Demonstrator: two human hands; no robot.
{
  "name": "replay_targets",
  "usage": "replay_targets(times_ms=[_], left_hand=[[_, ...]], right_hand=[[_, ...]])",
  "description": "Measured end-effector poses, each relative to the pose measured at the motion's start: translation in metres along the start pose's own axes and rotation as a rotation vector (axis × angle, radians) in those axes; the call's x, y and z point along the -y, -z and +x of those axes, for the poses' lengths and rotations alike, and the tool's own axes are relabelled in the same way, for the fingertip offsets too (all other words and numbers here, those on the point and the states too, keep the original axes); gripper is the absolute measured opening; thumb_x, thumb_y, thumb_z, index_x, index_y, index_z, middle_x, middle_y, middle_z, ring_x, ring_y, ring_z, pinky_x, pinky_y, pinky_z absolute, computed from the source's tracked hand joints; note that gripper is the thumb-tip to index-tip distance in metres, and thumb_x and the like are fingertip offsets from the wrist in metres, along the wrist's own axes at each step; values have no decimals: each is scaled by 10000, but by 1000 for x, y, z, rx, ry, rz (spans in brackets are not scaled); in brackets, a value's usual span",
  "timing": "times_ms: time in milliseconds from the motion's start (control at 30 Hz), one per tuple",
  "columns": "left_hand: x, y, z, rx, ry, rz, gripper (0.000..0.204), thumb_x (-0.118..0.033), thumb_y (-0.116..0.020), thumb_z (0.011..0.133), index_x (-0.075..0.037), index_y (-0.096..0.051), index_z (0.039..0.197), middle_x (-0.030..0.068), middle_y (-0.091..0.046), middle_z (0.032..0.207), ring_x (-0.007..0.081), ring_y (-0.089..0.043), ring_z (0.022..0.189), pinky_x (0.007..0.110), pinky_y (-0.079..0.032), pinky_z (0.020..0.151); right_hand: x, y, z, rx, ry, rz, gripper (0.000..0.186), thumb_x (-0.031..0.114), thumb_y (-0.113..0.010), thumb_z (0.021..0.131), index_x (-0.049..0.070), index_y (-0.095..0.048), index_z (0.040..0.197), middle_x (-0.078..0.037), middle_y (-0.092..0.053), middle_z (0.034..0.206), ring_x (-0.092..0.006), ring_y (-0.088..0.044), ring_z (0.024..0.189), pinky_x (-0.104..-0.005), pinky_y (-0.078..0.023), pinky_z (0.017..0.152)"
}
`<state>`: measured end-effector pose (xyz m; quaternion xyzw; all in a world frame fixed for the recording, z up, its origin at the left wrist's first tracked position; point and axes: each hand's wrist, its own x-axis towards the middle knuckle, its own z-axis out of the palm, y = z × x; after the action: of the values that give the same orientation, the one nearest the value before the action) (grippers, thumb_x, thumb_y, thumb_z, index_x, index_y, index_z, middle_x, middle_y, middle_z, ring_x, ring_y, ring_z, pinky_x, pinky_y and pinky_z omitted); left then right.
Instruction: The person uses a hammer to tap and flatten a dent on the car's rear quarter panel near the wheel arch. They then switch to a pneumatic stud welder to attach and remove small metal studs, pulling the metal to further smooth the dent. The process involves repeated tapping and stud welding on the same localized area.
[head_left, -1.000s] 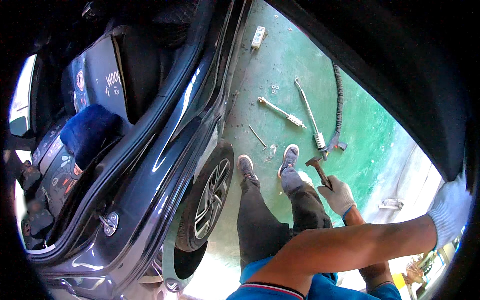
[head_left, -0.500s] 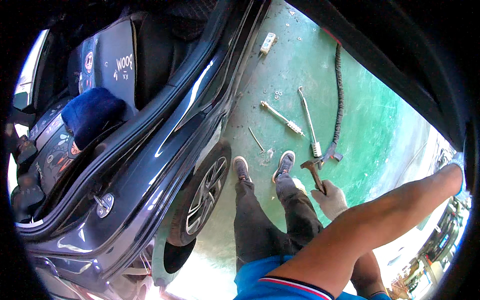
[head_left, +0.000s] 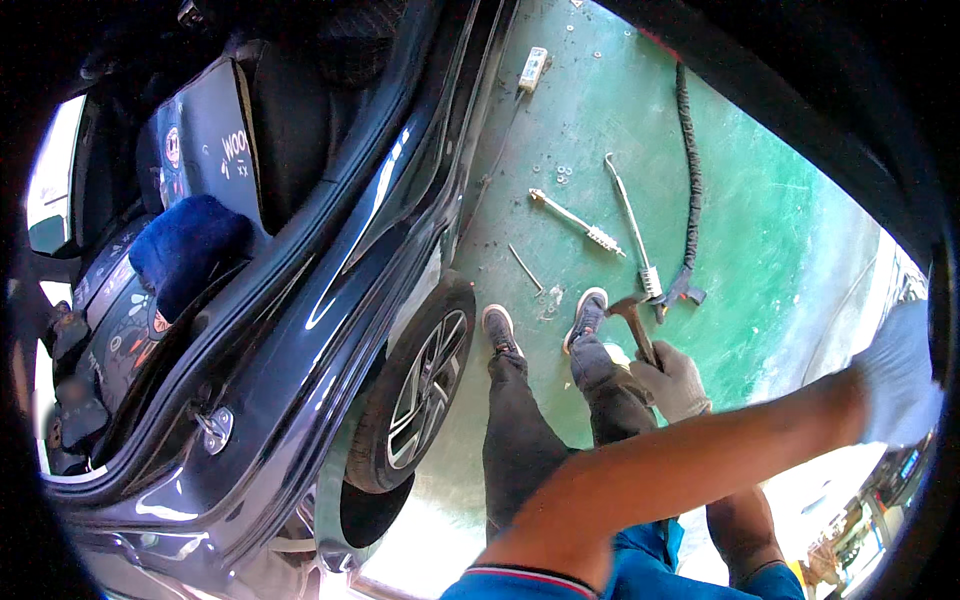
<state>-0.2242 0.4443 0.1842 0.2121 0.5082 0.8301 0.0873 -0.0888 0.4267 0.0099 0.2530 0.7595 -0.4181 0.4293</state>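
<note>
My right hand (head_left: pixel 676 383), in a whitish work glove, is closed around the handle of a hammer (head_left: pixel 638 328). The hammer's head is up and points left, above my right leg. My left arm crosses over the right one toward the right side. At its end my left hand (head_left: pixel 898 378), in a pale glove, is close to the dark open car door (head_left: pixel 850 190); its fingers are lost in the dark rim, and whether they touch the door I cannot make out.
On my left stands a dark car with a wheel (head_left: pixel 425 390), a door latch striker (head_left: pixel 214 430) and a blue cushion (head_left: pixel 190 250) on its seat. Across the green floor lie metal rods (head_left: pixel 578 222), a black sleeved hose (head_left: pixel 690 170), small washers (head_left: pixel 564 174) and a white power strip (head_left: pixel 533 70).
My left forearm has swung lower and its gloved hand shows more at the right edge. The hammer stays in my right hand, shifted only slightly. The whole view has moved a little.
</note>
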Motion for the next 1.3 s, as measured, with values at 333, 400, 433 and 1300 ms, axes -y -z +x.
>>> replay_targets(times_ms=[333, 400, 433, 1300], left_hand=[[-115, 288, -246, -246, 600, 1751, 331, -38, -733, 713, 1, -658, 1034, 180, -621, 1081, 366, -584, 1049, 496, -449, 940], [-119, 289, -232, -163, 788, 1989, 354, -16, -704, 743, -4, -669, 1095, 233, -608, 1237, 414, -560, 1181, 514, -313, 1135], [-114, 293, -229, -123, 858, 2082, 354, -34, -717, 736, -12, -676, 1086, 229, -601, 1254, 418, -553, 1188, 512, -321, 1133], [-86, 321, -230, 348, 780, 2166, 247, -119, -666, 823, -112, -723, 1064, 213, -609, 1235, 463, -559, 1099, 507, -470, 930]], right_hand=[[66, -134, 74, 99, 89, 676, 186, 194, -609, 941, 31, -598, 1029, 36, -542, 745, -50, -500, 622, -227, -430, 540], [58, -181, 85, 181, 217, 814, 190, 199, -599, 943, 25, -602, 1021, 25, -550, 768, -67, -514, 674, -238, -439, 597], [60, -198, 86, 196, 241, 863, 174, 163, -566, 946, 20, -591, 1042, 21, -539, 749, -67, -502, 642, -237, -426, 575], [89, -279, 79, 259, 251, 561, 491, 414, -659, 896, 2, -571, 1150, -248, -668, 854, -429, -672, 844, -460, -538, 747]])
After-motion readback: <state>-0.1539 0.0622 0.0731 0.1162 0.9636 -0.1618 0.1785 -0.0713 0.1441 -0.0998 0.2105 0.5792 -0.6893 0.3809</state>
